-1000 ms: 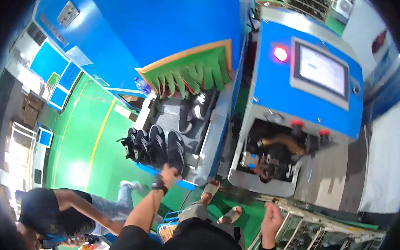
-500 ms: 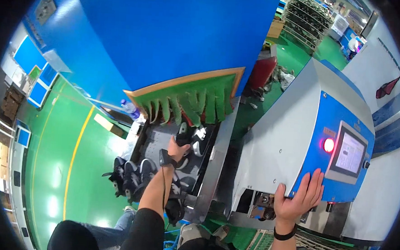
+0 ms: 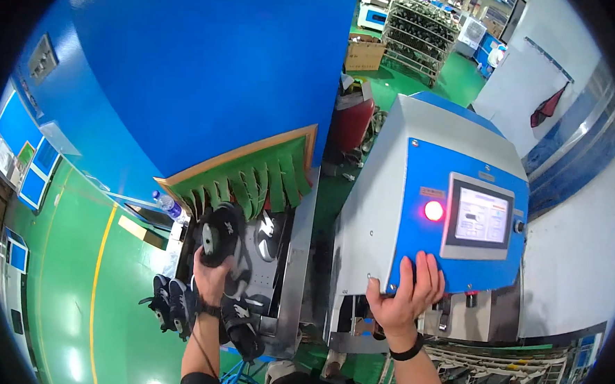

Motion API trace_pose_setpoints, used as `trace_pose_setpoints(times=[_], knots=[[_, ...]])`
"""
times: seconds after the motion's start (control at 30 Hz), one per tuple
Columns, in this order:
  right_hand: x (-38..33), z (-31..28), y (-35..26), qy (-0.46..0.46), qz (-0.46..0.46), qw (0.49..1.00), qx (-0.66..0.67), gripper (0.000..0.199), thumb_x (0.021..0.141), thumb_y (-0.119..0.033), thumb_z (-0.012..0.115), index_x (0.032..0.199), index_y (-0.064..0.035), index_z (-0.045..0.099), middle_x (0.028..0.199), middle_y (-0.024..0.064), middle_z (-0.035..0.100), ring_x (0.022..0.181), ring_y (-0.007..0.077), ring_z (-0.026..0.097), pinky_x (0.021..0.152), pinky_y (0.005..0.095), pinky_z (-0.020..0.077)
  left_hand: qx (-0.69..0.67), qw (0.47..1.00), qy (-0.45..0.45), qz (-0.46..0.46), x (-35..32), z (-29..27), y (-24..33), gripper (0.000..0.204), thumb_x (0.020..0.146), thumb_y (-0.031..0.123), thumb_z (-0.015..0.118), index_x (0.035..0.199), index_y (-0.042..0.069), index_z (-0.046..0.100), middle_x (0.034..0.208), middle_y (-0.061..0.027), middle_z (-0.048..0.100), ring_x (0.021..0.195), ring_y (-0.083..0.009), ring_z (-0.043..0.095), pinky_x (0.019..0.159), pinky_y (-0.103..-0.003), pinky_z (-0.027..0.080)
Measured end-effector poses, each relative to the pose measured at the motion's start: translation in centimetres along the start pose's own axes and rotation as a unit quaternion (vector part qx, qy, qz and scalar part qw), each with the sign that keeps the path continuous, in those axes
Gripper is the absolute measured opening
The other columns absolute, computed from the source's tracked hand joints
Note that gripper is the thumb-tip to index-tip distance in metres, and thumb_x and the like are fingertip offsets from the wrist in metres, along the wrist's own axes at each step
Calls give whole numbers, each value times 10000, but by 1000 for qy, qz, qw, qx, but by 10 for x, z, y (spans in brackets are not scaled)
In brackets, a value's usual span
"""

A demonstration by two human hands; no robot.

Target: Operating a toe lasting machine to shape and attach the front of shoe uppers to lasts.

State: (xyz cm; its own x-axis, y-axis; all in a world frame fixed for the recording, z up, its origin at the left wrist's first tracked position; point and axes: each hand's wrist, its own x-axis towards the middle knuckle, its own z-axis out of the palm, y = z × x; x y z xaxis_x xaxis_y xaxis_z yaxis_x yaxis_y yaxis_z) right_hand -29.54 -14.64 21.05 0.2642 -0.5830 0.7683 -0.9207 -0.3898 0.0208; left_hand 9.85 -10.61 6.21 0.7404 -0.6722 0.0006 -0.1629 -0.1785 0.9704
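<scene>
Where the yellow line (image 3: 99,271) runs along the green floor (image 3: 75,249) at your left, note the dark shoes (image 3: 180,305) standing side by side at the near left corner of the metal bed (image 3: 264,279). A bottle (image 3: 165,203) is at the bed's far left corner, beside the end of the green strip curtain (image 3: 252,189). Your left hand (image 3: 210,277) is closed around the near end of a black shoe (image 3: 223,231); the fingers are partly hidden, and the shoe is slightly blurred. The held shoe is over the left part of the bed, its far end close to the curtain, which hangs from the blue housing (image 3: 224,62). Another dark shoe (image 3: 240,327) lies at the bed's near edge, and a black-and-white shoe (image 3: 268,237) lies near its right edge. Farther right, the control unit (image 3: 372,216) is separate from the bed. Your right hand (image 3: 410,295) rests at the lower left corner of its blue front panel (image 3: 420,173), with the thumb spread wide from the fingers and nothing gripped. Above this hand, the red lamp (image 3: 434,210) is lit; to the lamp's right are the lit screen (image 3: 481,216) and a dark knob (image 3: 518,226).
</scene>
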Motion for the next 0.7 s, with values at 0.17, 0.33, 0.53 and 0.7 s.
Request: trace_pose_setpoints(times=[0.17, 0.33, 0.53, 0.7], knots=[[-52, -50, -26, -40, -13, 850, 524, 901, 883, -285, 833, 1581, 2, 340, 1536, 265, 478, 1476, 429, 420, 1256, 591, 214, -180, 958, -219, -35, -143, -23, 85, 689, 706, 54, 852, 1335, 12, 573, 1173, -75, 678, 1040, -208, 658, 908, -350, 556], [-107, -68, 5, -302, 349, 463, 757, 1192, 770, -111, 884, 1692, -68, 128, 1565, 147, 464, 1423, 236, 460, 1194, 396, 367, -27, 941, -337, -5, -264, 22, 118, 1005, 657, 305, 1002, 1401, -68, 439, 1268, -151, 606, 1136, -269, 631, 992, -391, 532], [-153, -118, 50, -379, 202, 796, 426, 1176, 755, -298, 836, 1691, -106, 150, 1516, 310, 477, 1364, 466, 522, 1118, 485, 452, 392, 787, -404, 251, -343, 67, 106, 653, 872, 387, 767, 1273, -75, 542, 1018, -230, 685, 944, -410, 713, 753, -464, 599], [-211, -159, 64, -488, 256, 770, 320, 1101, 760, -311, 790, 1686, -282, 196, 1379, 324, 522, 1160, 520, 616, 931, 540, 550, 432, 633, -550, 333, -373, 86, 79, 448, 906, 408, 679, 1040, -19, 701, 808, -235, 734, 712, -429, 738, 636, -527, 594]])
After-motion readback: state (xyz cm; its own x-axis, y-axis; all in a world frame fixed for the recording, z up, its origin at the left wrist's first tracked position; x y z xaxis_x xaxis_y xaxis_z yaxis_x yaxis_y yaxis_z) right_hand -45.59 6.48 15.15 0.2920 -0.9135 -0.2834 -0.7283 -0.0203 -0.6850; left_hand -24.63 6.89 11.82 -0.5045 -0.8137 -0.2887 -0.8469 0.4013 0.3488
